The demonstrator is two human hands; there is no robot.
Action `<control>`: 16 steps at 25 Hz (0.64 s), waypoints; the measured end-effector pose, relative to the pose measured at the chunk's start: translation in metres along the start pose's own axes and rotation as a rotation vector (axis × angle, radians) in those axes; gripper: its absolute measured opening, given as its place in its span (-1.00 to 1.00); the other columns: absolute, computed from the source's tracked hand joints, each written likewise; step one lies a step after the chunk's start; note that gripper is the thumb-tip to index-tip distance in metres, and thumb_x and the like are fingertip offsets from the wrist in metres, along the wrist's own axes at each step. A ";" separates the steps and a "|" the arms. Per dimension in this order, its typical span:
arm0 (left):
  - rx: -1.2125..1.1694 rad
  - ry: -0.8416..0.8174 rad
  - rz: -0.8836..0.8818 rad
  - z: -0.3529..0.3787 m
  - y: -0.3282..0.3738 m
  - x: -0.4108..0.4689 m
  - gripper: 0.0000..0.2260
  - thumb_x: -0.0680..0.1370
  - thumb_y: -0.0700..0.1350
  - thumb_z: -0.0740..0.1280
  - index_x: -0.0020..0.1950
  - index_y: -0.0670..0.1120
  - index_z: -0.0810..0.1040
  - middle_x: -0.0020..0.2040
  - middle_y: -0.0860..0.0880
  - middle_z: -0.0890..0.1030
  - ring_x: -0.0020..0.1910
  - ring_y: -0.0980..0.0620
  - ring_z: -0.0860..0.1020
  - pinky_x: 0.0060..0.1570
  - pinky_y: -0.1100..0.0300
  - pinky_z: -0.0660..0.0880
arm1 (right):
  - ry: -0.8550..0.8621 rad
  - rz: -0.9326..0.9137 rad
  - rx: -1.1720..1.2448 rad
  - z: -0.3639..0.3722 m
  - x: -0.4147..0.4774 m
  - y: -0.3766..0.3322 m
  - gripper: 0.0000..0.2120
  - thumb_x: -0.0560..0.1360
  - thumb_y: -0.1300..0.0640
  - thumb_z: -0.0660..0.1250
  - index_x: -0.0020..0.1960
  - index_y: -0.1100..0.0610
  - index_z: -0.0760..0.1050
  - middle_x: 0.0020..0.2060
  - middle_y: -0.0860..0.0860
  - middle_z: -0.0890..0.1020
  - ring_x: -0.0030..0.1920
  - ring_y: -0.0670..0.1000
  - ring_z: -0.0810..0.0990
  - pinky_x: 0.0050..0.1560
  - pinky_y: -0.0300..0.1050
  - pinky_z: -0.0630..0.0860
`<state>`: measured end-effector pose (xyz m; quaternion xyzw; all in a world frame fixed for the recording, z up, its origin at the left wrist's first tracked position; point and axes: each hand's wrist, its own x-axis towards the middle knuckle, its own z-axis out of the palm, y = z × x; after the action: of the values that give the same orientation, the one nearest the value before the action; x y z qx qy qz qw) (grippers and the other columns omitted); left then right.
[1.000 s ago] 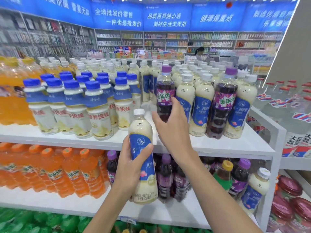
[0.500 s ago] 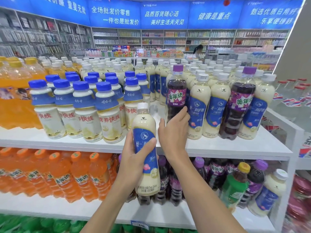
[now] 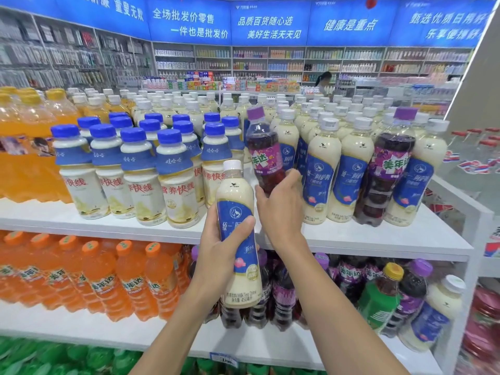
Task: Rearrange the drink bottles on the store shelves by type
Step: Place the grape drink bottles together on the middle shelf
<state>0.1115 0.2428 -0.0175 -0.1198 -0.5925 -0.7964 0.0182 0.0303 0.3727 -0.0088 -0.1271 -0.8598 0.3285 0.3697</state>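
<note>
My left hand (image 3: 220, 250) holds a cream milk tea bottle (image 3: 238, 220) with a white cap and blue label, upright in front of the top shelf's edge. My right hand (image 3: 281, 209) grips the lower part of a purple grape soda bottle (image 3: 263, 150), which tilts left among the cream milk tea bottles (image 3: 322, 169) on the top shelf (image 3: 378, 236). A second purple soda bottle (image 3: 389, 166) stands further right in that cream group. Blue-capped milk drink bottles (image 3: 140, 169) fill the shelf's left-middle.
Large orange soda bottles (image 3: 24, 147) stand at the far left. The lower shelf (image 3: 67, 328) carries orange soda bottles (image 3: 108, 280), purple sodas (image 3: 349, 277), a green bottle (image 3: 378, 301) and a cream bottle (image 3: 438, 312). Green bottles sit below. Clear red-capped bottles (image 3: 476, 147) are on the right.
My right hand has closed around the purple soda bottle and tipped it left, off its upright stand. The left hand has raised the milk tea bottle a little.
</note>
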 end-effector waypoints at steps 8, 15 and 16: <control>-0.023 0.026 0.042 0.008 0.007 -0.006 -0.72 0.53 -0.15 0.43 0.22 -0.06 0.51 -0.24 -0.04 0.66 -0.41 0.03 0.62 -0.42 0.19 0.58 | -0.311 0.071 0.455 -0.030 -0.015 0.002 -0.53 0.49 -0.05 0.49 0.19 0.05 0.28 0.03 0.02 0.58 -0.02 0.09 0.62 -0.01 0.09 0.59; -0.066 0.027 0.035 0.031 0.000 -0.009 -0.65 0.44 -0.03 0.47 0.21 0.01 0.54 -0.14 -0.10 0.66 -0.30 -0.11 0.63 -0.31 0.03 0.61 | -0.400 0.166 0.726 -0.092 -0.038 0.031 -0.62 0.33 -0.05 0.53 0.07 -0.04 0.47 -0.10 -0.04 0.67 -0.10 0.01 0.66 0.03 0.11 0.60; -0.068 0.024 0.030 0.036 -0.001 -0.009 -0.63 0.42 0.00 0.48 0.20 0.02 0.55 -0.13 -0.12 0.65 -0.28 -0.15 0.62 -0.29 0.01 0.60 | -0.402 0.182 0.768 -0.098 -0.040 0.036 -0.61 0.33 -0.06 0.54 0.08 -0.04 0.49 -0.10 -0.06 0.68 -0.10 -0.02 0.66 0.05 0.11 0.61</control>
<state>0.1266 0.2767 -0.0110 -0.1197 -0.5630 -0.8170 0.0334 0.1282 0.4274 -0.0046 0.0107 -0.7154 0.6738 0.1848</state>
